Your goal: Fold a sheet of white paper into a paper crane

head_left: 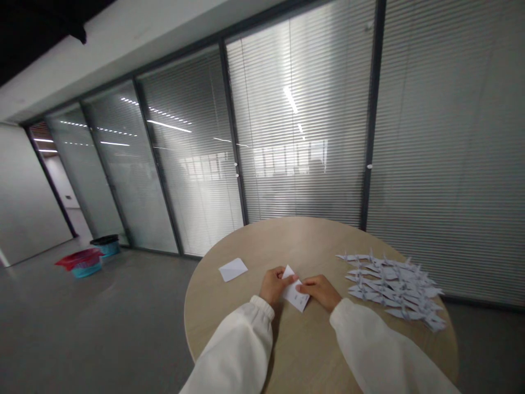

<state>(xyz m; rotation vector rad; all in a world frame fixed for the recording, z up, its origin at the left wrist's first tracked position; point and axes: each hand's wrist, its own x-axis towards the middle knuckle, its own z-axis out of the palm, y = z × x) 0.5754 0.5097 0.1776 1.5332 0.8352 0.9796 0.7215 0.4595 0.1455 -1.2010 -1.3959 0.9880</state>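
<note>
A small folded sheet of white paper [296, 298] with faint print on it is held between my two hands, just above the round table or resting on it; I cannot tell which. My left hand [274, 285] grips its left edge, thumb on top and fingers curled behind. On the opposite edge, my right hand [320, 291] pinches the paper with thumb and forefinger. To the left lies a separate white paper piece [233, 269] with a visible crease. Folded white paper cranes [385, 282] stand in close rows on the right side.
The round wooden table [303, 232] has its far edge near a glass partition with blinds [303, 120]. On the floor at the left stand a blue bin with a red liner [84, 262] and another with a black liner [107, 246].
</note>
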